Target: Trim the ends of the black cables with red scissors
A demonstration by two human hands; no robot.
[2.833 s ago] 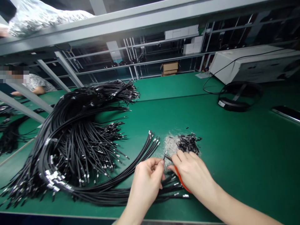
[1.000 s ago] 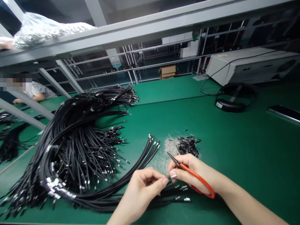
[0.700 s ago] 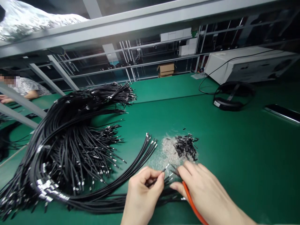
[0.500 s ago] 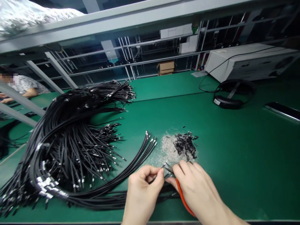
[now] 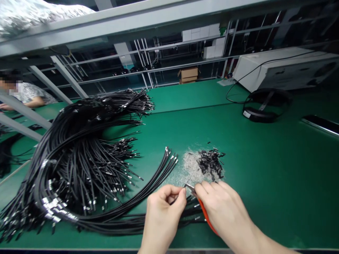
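Note:
My left hand (image 5: 165, 211) pinches the end of a black cable (image 5: 173, 201) between thumb and fingers. Red-handled cutters (image 5: 208, 217) are in my right hand (image 5: 224, 208), which is wrapped round them, and their metal jaws meet the cable tip at my left fingertips. Just beyond my hands lie a heap of short black pieces (image 5: 211, 163) and clear scraps (image 5: 192, 165). A small bundle of cables (image 5: 156, 180) curves to the left of the scraps. More cables pass under my hands.
A large pile of black cables (image 5: 87, 151) covers the left of the green table (image 5: 265, 169). Farther back are a black headset (image 5: 261, 109), a phone (image 5: 321, 124) and a white box-shaped device (image 5: 280, 70). A person (image 5: 31, 95) sits at the far left.
The cutters' jaws have closed up and turned at the cable tip. My right hand has shifted slightly, and less of the red handle shows. The view has moved a little.

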